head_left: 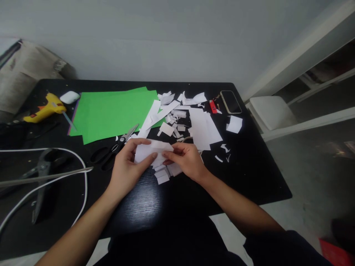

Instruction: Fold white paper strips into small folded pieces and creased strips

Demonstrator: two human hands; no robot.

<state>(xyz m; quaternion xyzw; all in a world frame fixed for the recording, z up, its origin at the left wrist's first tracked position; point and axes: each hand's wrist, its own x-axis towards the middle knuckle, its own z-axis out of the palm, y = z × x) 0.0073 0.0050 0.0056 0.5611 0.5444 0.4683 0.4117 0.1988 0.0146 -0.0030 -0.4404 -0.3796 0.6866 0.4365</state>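
Between my two hands is a folded piece of white paper [142, 150], raised a little above the black table. My left hand [129, 164] pinches its left side, thumb in front and fingers along the top edge. With thumb and fingers closed, my right hand [188, 160] grips the right end of the same piece. Just left of my left hand lie scissors [113, 148] with black handles, blades pointing away. White paper scraps [162, 176] lie below the held piece, and more cut strips [168, 112] are heaped behind it. Part of the paper is hidden by my fingers.
Green sheets [116, 111] cover the back left of the table [244, 177], beside a yellow glue gun [48, 108] and a white case [70, 97]. A phone [231, 102] and red lighter [213, 106] lie back right. A white cable [83, 192] loops at left.
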